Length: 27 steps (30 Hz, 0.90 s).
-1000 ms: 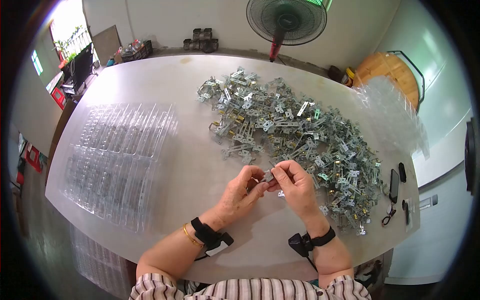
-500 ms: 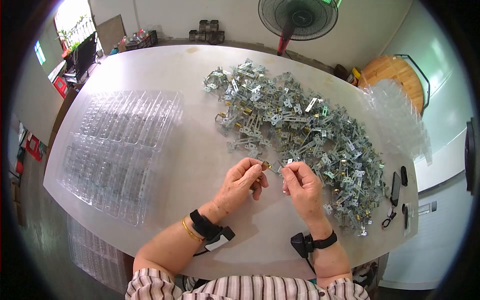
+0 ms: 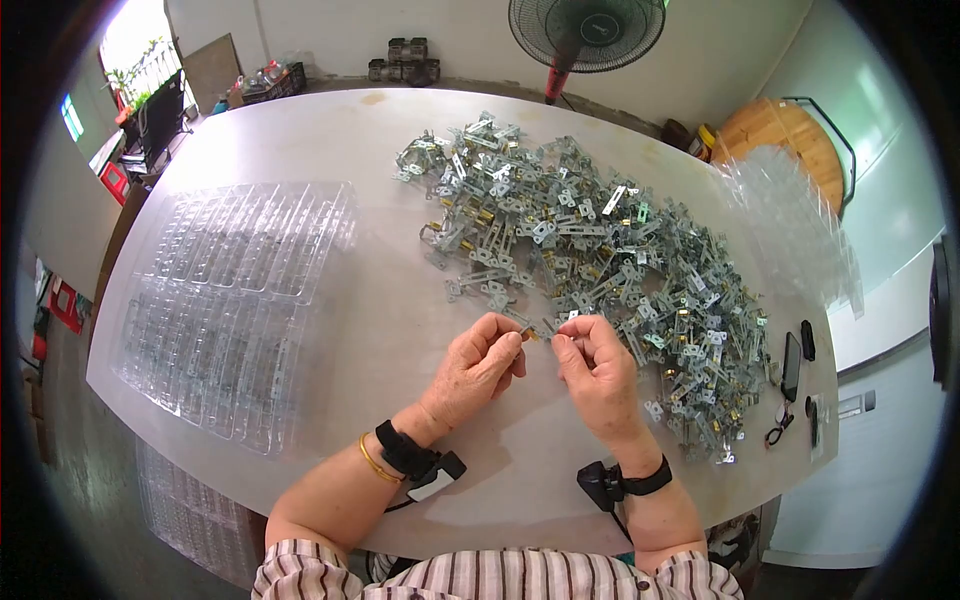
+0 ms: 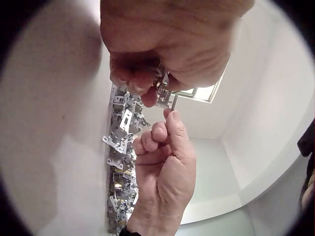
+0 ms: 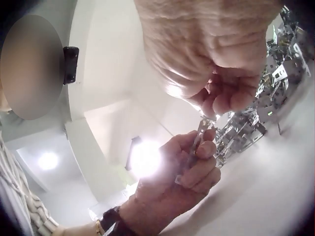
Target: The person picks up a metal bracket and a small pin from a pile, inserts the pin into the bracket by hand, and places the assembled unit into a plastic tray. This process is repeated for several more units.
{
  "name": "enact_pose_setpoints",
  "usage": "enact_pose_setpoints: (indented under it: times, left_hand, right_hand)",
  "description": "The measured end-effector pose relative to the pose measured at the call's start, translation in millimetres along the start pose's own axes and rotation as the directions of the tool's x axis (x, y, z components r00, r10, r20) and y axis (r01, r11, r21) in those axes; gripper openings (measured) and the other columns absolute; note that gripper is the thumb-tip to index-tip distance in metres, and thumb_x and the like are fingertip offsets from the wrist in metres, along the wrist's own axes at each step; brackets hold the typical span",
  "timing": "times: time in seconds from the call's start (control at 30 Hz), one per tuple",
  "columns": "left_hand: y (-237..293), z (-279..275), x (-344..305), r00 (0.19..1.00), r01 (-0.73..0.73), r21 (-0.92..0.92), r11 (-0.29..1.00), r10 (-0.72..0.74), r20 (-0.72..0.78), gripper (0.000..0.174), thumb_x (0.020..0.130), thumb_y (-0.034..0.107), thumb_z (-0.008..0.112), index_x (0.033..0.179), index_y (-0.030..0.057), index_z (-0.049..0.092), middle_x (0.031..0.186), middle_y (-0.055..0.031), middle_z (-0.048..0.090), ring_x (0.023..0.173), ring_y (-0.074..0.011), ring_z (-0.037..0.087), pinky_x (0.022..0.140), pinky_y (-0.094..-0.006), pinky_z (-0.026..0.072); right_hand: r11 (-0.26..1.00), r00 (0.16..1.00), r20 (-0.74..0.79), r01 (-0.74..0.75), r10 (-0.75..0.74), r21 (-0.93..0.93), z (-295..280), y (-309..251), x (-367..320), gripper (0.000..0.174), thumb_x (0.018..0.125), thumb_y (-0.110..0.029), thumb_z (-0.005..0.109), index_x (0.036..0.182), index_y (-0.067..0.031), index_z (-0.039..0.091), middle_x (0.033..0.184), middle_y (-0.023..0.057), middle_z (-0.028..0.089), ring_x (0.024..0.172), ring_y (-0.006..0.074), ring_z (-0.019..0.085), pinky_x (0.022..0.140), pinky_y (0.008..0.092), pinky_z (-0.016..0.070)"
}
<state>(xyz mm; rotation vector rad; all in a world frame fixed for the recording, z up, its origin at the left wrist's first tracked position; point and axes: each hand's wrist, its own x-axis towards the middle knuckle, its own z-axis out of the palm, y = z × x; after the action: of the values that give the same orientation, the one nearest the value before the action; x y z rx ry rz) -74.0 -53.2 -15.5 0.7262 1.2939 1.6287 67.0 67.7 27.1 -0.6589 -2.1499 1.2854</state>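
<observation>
In the head view the left hand [image 3: 473, 368] pinches a small metal part [image 3: 527, 331] with a brass-coloured bit at its end. Just right of it, the right hand [image 3: 600, 378] pinches a thin grey metal piece [image 3: 548, 325] between thumb and fingers. A small gap separates the two hands. The left wrist view shows the thin piece [image 4: 174, 102] upright at the right hand's fingertips [image 4: 172, 117], close to the part in the left hand. In the right wrist view a long metal strip [image 5: 199, 135] lies in the left hand [image 5: 177, 182]. A large heap of metal brackets [image 3: 600, 240] lies behind the hands.
Stacked clear plastic trays [image 3: 225, 310] cover the table's left side. More clear plastic [image 3: 795, 225] lies at the right edge, with a phone [image 3: 791, 366] and small black items in front. A fan [image 3: 587, 30] stands behind the table [image 3: 330, 120].
The hands were together around a metal part one second ago; they have since moved slightly apart. The head view has shifted a little.
</observation>
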Motion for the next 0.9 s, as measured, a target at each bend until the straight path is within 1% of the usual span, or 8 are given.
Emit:
enact_pose_setpoints:
  times: [0.13,0.3,0.37,0.53,0.63,0.7,0.77,0.9]
  left_hand:
    - [1.9,3.0,-1.4,1.0,0.001,0.06,0.998,0.001,-0.023,0.022,0.106,0.027,0.052,0.111,0.0063,0.058,0.081,0.0011,0.061,0.062,-0.0032,0.05,0.053,-0.0193,0.0399]
    - [-6.2,5.6,0.3,0.99,-0.141,0.131,0.981,0.142,0.001,0.018,0.105,0.021,0.056,0.11,0.0046,0.058,0.08,0.002,0.059,0.069,-0.0031,0.052,0.059,-0.019,0.0424]
    - [-9.9,5.7,1.2,0.989,-0.147,0.145,0.978,0.149,-0.003,0.018,0.104,0.02,0.057,0.108,0.0033,0.058,0.081,0.001,0.059,0.071,-0.0047,0.055,0.062,-0.0209,0.0452]
    - [-12.3,5.6,0.2,0.984,-0.175,0.222,0.959,0.162,0.076,0.018,0.103,0.019,0.059,0.106,0.0015,0.058,0.08,0.0001,0.059,0.074,-0.0067,0.057,0.066,-0.0234,0.0487]
    - [-8.8,6.0,0.6,0.978,-0.169,0.146,0.975,0.147,0.15,0.021,0.105,0.023,0.056,0.109,0.003,0.058,0.081,-0.0002,0.059,0.071,-0.0059,0.055,0.062,-0.0203,0.0459]
    - [3.5,1.5,-1.1,0.997,0.045,0.002,0.999,-0.045,0.069,0.023,0.106,0.027,0.054,0.107,0.0047,0.059,0.079,-0.0014,0.06,0.063,-0.0061,0.052,0.054,-0.0198,0.0417]
    - [-1.3,-2.1,2.7,0.999,0.033,-0.102,0.994,-0.029,0.039,0.024,0.106,0.029,0.054,0.106,0.0058,0.059,0.078,-0.0019,0.06,0.06,-0.0064,0.05,0.051,-0.02,0.0387]
    - [-0.3,-5.9,5.1,0.998,0.057,-0.356,0.933,-0.059,0.006,0.024,0.106,0.031,0.053,0.104,0.0072,0.058,0.075,-0.0025,0.059,0.053,-0.0076,0.046,0.046,-0.0208,0.0345]
  right_hand:
    - [0.998,0.999,0.004,-0.042,0.042,0.045,0.5,-4.4,-0.3,0.012,0.099,-0.014,0.063,0.104,-0.0026,0.062,0.067,-0.0006,0.059,0.06,0.0052,0.051,0.056,0.0229,0.0423]
    - [0.996,0.994,0.067,-0.083,0.081,0.027,-1.4,-2.7,-1.0,0.012,0.098,-0.013,0.065,0.106,-0.0038,0.064,0.073,0.0023,0.061,0.064,0.0067,0.053,0.058,0.0232,0.044]
    - [0.995,0.997,0.021,0.077,-0.076,-0.058,0.3,4.8,-0.1,0.009,0.097,-0.011,0.066,0.102,-0.0044,0.066,0.084,0.003,0.061,0.068,0.0073,0.054,0.059,0.0237,0.0444]
    - [0.986,0.991,-0.021,0.126,-0.129,-0.111,-0.2,6.1,0.2,0.006,0.095,-0.009,0.067,0.098,-0.0034,0.066,0.092,0.0017,0.057,0.071,0.0076,0.052,0.06,0.0239,0.0443]
    - [0.99,0.985,-0.098,0.14,-0.142,-0.02,1.0,13.4,3.8,0.006,0.096,-0.009,0.067,0.099,-0.0036,0.065,0.089,0.0002,0.056,0.07,0.0062,0.051,0.059,0.023,0.0436]
    - [0.984,0.972,-0.159,0.178,-0.173,0.017,-0.5,11.8,4.5,0.006,0.097,-0.01,0.066,0.099,-0.0038,0.065,0.087,-0.0009,0.057,0.069,0.0052,0.051,0.058,0.0224,0.043]
    - [0.985,0.996,-0.091,-0.007,0.023,0.172,-5.0,4.3,3.2,0.008,0.098,-0.012,0.066,0.101,-0.0044,0.065,0.079,-0.0037,0.058,0.066,0.003,0.051,0.056,0.0213,0.0417]
    - [0.988,0.997,-0.06,-0.046,0.055,0.146,-1.5,5.9,2.2,0.01,0.099,-0.014,0.065,0.101,-0.0049,0.065,0.071,-0.0065,0.056,0.063,0.0016,0.049,0.054,0.0207,0.0399]
